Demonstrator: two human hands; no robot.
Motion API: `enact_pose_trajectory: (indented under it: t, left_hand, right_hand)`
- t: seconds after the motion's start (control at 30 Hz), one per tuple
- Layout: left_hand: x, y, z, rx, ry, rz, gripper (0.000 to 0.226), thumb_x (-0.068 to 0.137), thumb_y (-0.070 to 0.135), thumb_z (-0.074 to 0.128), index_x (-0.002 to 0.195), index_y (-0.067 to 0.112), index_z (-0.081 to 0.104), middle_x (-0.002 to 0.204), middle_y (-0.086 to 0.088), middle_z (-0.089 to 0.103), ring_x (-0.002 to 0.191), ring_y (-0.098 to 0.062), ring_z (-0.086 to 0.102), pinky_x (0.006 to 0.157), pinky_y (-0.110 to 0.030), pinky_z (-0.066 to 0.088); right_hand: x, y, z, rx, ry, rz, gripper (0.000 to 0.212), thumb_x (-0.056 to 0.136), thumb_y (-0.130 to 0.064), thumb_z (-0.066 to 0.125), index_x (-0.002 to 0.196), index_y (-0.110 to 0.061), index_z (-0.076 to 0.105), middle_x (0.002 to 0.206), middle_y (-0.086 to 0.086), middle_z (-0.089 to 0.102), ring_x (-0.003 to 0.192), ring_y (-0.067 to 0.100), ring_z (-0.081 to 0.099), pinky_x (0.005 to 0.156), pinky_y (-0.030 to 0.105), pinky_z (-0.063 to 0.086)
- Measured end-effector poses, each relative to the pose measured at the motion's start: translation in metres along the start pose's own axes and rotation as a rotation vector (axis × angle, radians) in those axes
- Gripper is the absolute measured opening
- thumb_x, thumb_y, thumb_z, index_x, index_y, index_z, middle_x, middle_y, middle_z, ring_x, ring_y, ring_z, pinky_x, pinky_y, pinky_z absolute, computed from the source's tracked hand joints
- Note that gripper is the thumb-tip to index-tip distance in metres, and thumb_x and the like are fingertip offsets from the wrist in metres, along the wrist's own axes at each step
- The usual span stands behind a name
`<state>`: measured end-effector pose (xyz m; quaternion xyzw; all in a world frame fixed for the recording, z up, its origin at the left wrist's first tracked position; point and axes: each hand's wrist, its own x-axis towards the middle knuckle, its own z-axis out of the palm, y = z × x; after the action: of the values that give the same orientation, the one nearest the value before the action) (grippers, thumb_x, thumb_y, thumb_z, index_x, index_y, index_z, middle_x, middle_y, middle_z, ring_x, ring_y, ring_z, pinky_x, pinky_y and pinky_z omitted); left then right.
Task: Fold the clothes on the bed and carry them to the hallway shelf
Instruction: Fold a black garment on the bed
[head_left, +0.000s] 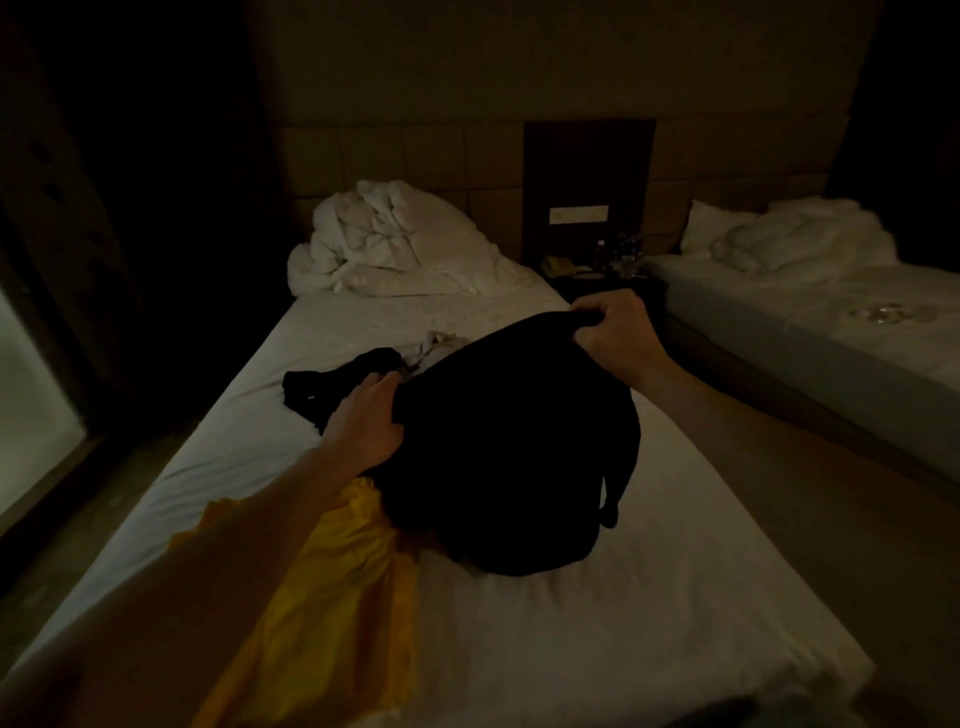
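Note:
A large black garment (509, 452) hangs over the middle of the white bed (597, 634), lifted at its top edge. My left hand (366, 423) grips its left upper corner and my right hand (615, 330) pinches its right upper corner, higher and farther back. Under my left forearm lies a yellow garment (332, 597), partly covered by the black one. A smaller black piece of clothing (332, 387) lies crumpled behind my left hand, and a small white item (434, 345) peeks out beyond it.
A bunched white duvet (389, 239) sits at the head of the bed. A second bed (831, 332) with rumpled bedding stands to the right, with a narrow floor gap and a cluttered nightstand (597, 270) between. The room is dim.

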<state>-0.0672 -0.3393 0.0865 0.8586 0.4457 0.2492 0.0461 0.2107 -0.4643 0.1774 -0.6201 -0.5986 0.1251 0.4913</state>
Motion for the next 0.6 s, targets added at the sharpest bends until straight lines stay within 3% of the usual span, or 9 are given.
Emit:
enact_pose_trajectory:
  t: [0.13, 0.23, 0.3, 0.37, 0.43, 0.47, 0.53, 0.6]
  left_hand:
    - [-0.004, 0.000, -0.010, -0.148, 0.037, -0.217, 0.020, 0.076, -0.003, 0.051, 0.080, 0.010, 0.066, 0.076, -0.012, 0.064, 0.075, -0.032, 0.062, 0.064, -0.041, 0.053]
    - [0.001, 0.019, -0.026, -0.444, 0.106, -0.311, 0.034, 0.080, -0.005, 0.046, 0.053, 0.016, 0.051, 0.050, -0.003, 0.050, 0.046, -0.017, 0.048, 0.044, -0.024, 0.033]
    - [0.009, 0.036, -0.037, -0.672, 0.145, -0.391, 0.031, 0.082, -0.003, 0.043, 0.057, 0.015, 0.049, 0.052, -0.002, 0.048, 0.045, -0.015, 0.045, 0.047, -0.024, 0.031]
    - [0.015, 0.052, -0.047, -0.866, 0.100, -0.491, 0.028, 0.087, 0.002, 0.042, 0.062, 0.014, 0.046, 0.059, -0.003, 0.045, 0.049, -0.017, 0.041, 0.051, -0.028, 0.031]
    - [0.018, 0.065, -0.054, -0.911, 0.002, -0.492, 0.026, 0.093, 0.010, 0.044, 0.068, 0.018, 0.047, 0.067, -0.001, 0.047, 0.056, -0.015, 0.045, 0.055, -0.029, 0.039]
    - [0.019, 0.073, -0.057, -0.889, -0.028, -0.456, 0.024, 0.094, 0.013, 0.046, 0.071, 0.019, 0.048, 0.071, 0.000, 0.050, 0.061, -0.014, 0.048, 0.058, -0.028, 0.043]
    - [0.023, 0.083, -0.058, -0.790, -0.094, -0.337, 0.019, 0.093, 0.012, 0.051, 0.074, 0.017, 0.054, 0.072, 0.000, 0.054, 0.064, -0.013, 0.051, 0.056, -0.024, 0.044]
    - [0.026, 0.094, -0.054, -0.626, -0.175, -0.229, 0.003, 0.088, 0.014, 0.060, 0.087, 0.012, 0.062, 0.078, -0.001, 0.059, 0.068, -0.012, 0.055, 0.055, -0.021, 0.042]
  right_hand:
    - [-0.009, 0.002, -0.030, -0.033, 0.129, 0.015, 0.024, 0.083, 0.009, 0.052, 0.090, -0.007, 0.069, 0.065, -0.002, 0.058, 0.042, -0.001, 0.050, 0.044, 0.013, 0.036]
    - [-0.010, 0.017, -0.048, -0.160, 0.113, 0.070, 0.022, 0.088, 0.002, 0.055, 0.091, -0.017, 0.066, 0.075, -0.005, 0.061, 0.052, 0.001, 0.054, 0.046, 0.007, 0.037]
    - [-0.010, 0.034, -0.050, -0.277, 0.007, 0.136, 0.017, 0.093, -0.007, 0.056, 0.082, -0.020, 0.063, 0.077, -0.003, 0.060, 0.063, 0.007, 0.056, 0.052, 0.012, 0.040]
    - [-0.010, 0.049, -0.042, -0.335, -0.152, 0.206, 0.023, 0.096, -0.016, 0.056, 0.074, -0.022, 0.058, 0.075, 0.000, 0.056, 0.067, 0.017, 0.056, 0.061, 0.027, 0.040]
    - [-0.012, 0.058, -0.025, -0.499, -0.348, 0.232, 0.013, 0.096, -0.024, 0.056, 0.084, -0.019, 0.057, 0.088, 0.004, 0.055, 0.083, 0.024, 0.057, 0.074, 0.034, 0.040]
    - [-0.014, 0.062, -0.014, -0.593, -0.446, 0.239, 0.015, 0.095, -0.031, 0.059, 0.103, -0.019, 0.058, 0.106, 0.008, 0.054, 0.103, 0.030, 0.055, 0.086, 0.039, 0.041]
    - [-0.021, 0.062, 0.008, -0.618, -0.520, 0.171, 0.075, 0.083, -0.057, 0.066, 0.145, -0.028, 0.035, 0.148, 0.006, 0.032, 0.137, 0.033, 0.028, 0.108, 0.056, 0.028]
    - [-0.031, 0.050, 0.036, -0.357, -0.447, -0.010, 0.116, 0.064, -0.074, 0.070, 0.154, -0.032, 0.011, 0.157, -0.003, 0.021, 0.143, 0.025, 0.021, 0.115, 0.055, 0.022]
